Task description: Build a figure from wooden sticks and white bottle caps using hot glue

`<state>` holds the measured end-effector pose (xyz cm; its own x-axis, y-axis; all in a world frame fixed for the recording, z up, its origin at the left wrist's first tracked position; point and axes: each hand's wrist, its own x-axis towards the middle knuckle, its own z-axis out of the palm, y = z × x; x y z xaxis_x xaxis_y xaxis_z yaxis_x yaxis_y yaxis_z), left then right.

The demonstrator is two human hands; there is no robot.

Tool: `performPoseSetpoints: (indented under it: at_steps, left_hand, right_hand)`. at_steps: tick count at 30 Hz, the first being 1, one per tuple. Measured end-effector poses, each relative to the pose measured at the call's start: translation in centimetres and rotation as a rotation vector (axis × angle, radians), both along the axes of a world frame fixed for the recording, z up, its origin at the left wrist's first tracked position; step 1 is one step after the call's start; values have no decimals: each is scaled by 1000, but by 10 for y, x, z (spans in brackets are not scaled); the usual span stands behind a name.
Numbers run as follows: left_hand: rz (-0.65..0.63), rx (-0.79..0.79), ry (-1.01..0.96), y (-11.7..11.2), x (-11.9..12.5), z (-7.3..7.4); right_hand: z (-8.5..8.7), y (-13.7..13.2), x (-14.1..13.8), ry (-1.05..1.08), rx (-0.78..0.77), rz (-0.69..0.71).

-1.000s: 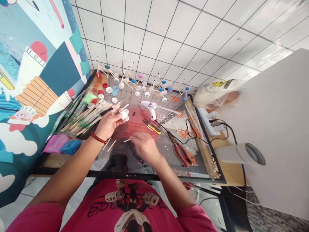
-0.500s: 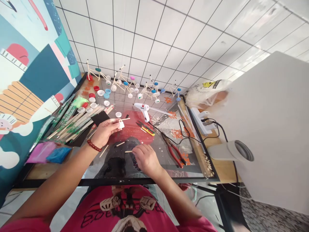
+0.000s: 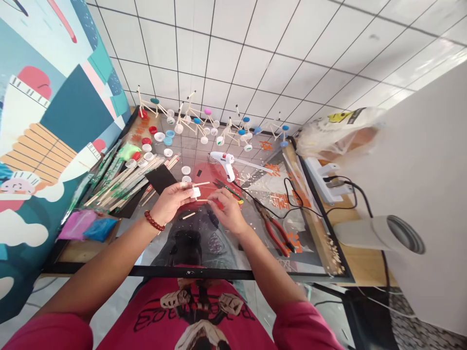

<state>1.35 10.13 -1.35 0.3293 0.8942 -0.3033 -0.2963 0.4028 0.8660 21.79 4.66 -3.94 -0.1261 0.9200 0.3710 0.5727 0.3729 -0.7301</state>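
Note:
My left hand (image 3: pixel 171 201) is closed on a small white bottle cap (image 3: pixel 195 192) with a thin wooden stick (image 3: pixel 200 184) fixed to it, held just above the glass table (image 3: pixel 204 243). My right hand (image 3: pixel 228 208) is pinched on a short wooden stick (image 3: pixel 203 200) and holds its end against the cap. One more short stick (image 3: pixel 188 215) lies on the glass under my hands.
A white glue gun (image 3: pixel 226 162) lies behind my hands, its cord running to a power strip (image 3: pixel 324 181). Red pliers (image 3: pixel 278 234) lie to the right. Chopstick bundles (image 3: pixel 124 179) and loose caps (image 3: pixel 155 141) are at left; stick-and-cap models (image 3: pixel 204 124) line the wall.
My right hand picked a short stick up from the glass near the front and carried it up and left to the cap in my left hand.

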Motion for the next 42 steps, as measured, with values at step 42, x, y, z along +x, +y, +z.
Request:
performPoseSetpoints:
  at_steps: [42]
  left_hand:
    - [-116,1156,885,5,-9,-7]
  right_hand:
    - [2,-2,13,-274,28,113]
